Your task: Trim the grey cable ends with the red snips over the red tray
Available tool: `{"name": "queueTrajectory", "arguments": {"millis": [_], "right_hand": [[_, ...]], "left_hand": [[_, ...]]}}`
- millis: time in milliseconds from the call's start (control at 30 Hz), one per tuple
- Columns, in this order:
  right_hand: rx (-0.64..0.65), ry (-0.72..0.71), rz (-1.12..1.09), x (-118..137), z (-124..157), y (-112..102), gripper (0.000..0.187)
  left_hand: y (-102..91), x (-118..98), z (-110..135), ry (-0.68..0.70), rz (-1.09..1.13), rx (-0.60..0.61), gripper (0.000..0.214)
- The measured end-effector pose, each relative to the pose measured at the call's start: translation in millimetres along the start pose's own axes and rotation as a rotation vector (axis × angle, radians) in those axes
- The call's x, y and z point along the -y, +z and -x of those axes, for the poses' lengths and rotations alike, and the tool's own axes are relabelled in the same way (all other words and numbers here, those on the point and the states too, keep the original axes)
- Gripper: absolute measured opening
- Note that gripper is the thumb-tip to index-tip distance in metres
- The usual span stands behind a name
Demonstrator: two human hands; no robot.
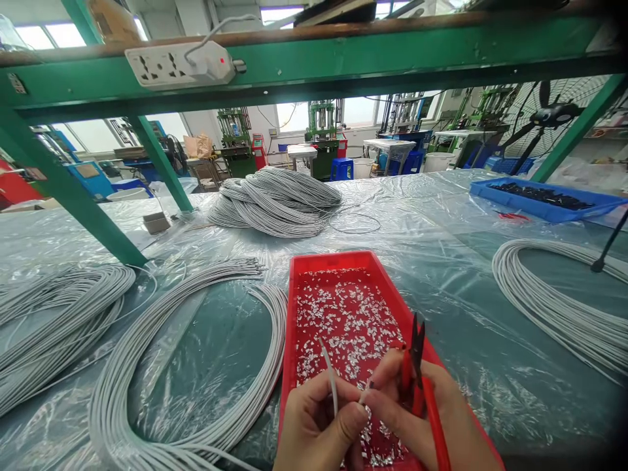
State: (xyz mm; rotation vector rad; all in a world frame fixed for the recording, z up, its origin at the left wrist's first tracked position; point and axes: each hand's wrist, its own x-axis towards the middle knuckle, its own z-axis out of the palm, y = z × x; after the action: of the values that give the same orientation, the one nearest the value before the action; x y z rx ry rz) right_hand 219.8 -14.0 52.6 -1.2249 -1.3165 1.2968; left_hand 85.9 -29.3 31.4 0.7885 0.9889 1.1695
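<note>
My left hand is closed in a pinch on a thin grey cable end that sticks up above the fingers. My right hand touches it at the fingertips and grips red-handled cutting pliers, jaws pointing up and away. Both hands hover over the near end of a red tray sprinkled with small white insulation scraps. The cable seems to run down from a long loop of grey cables lying left of the tray.
Plastic sheeting covers the bench. More grey cable bundles lie at far left, at the back centre and at right. A blue tray of dark parts sits back right. Green frame legs and a power strip stand overhead.
</note>
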Motion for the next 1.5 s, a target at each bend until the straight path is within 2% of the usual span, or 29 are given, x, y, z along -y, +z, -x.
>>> {"name": "queueTrajectory", "arguments": {"millis": [100, 233, 333, 467, 533, 633, 700, 767, 833, 933, 1067, 1200, 1333, 1400, 1500], "right_hand": [[-0.02, 0.027, -0.073, 1, 0, -2, 0.037], [-0.002, -0.018, -0.048, 3, 1, -7, 0.035], [0.012, -0.027, -0.031, 3, 2, -10, 0.036], [-0.013, 0.006, -0.077, -1, 5, -10, 0.037], [-0.046, 0.018, -0.092, -6, 7, -7, 0.037], [-0.092, -0.025, -0.07, -14, 10, -2, 0.032], [-0.122, -0.099, -0.065, -18, 11, -1, 0.029], [-0.143, -0.159, -0.073, -19, 9, -3, 0.028], [-0.101, -0.161, -0.041, -16, 5, -9, 0.027], [-0.009, -0.106, 0.047, -12, -1, -17, 0.025], [0.023, -0.073, 0.105, -15, -2, -16, 0.03], [0.001, -0.107, 0.178, -19, 2, -14, 0.032], [0.044, -0.175, 0.304, -15, 5, -19, 0.023], [0.056, -0.208, 0.354, -12, 6, -22, 0.017], [0.136, -0.142, 0.24, -12, 6, -25, 0.015]], "left_hand": [[2.1, -1, 1, 0.029, -0.014, -0.024, 0.048], [2.0, -3, 4, 0.051, -0.047, -0.011, 0.044], [-1.7, -5, 5, 0.061, -0.091, 0.058, 0.042], [-6.9, -4, 5, -0.019, -0.135, 0.177, 0.046], [-6.6, -1, 4, 0.011, -0.202, 0.118, 0.045], [-2.3, 2, 3, 0.137, -0.303, -0.024, 0.042], [0.7, 1, 2, 0.074, -0.234, -0.004, 0.044], [1.7, -2, 1, -0.054, -0.07, 0.082, 0.046], [0.7, -7, 0, -0.114, 0.041, 0.141, 0.045], [-0.8, -9, 1, -0.114, 0.049, 0.155, 0.044], [2.0, -2, 3, -0.037, -0.086, 0.069, 0.046], [4.1, 7, 5, 0.149, -0.306, -0.039, 0.044], [3.1, 9, 7, 0.266, -0.528, -0.049, 0.035], [2.4, 9, 8, 0.209, -0.491, 0.016, 0.038], [-0.1, 11, 6, 0.017, -0.231, 0.181, 0.046]]}}
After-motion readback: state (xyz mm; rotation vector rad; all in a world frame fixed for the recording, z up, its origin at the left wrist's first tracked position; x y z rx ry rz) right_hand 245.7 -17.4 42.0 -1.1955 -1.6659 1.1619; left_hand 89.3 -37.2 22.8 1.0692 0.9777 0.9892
